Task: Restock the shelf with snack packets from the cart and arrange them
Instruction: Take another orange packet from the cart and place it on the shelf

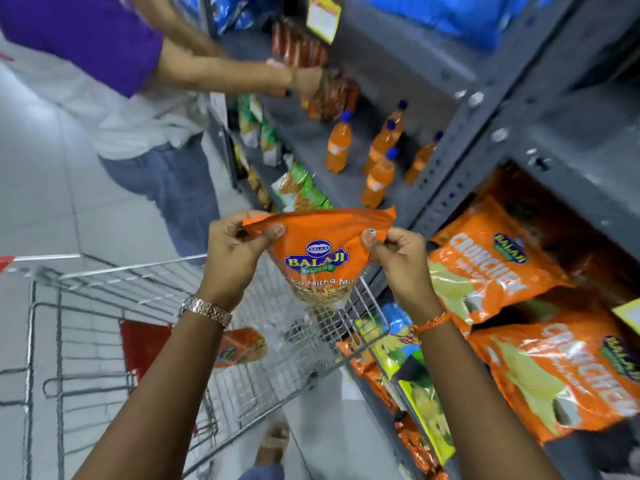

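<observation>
Orange packet point(320, 258) (both hands point(235, 251) gripping) above wire cart point(104, 306), beside shelf point(485, 109).

Both hands grip the top corners of an orange Balaji snack packet point(320, 258), the left hand point(235, 254) at its left corner and the right hand point(398, 261) at its right, above the wire cart point(104, 306). A second orange packet point(242, 346) lies inside the cart. To the right, the grey shelf point(450, 161) carries orange Crunchex packets point(491, 261) and orange drink bottles point(379, 178); another person point(138, 81) reaches into the shelf further along.

Orange Balaji packet point(320, 258) held upright above wire cart point(166, 292).
</observation>
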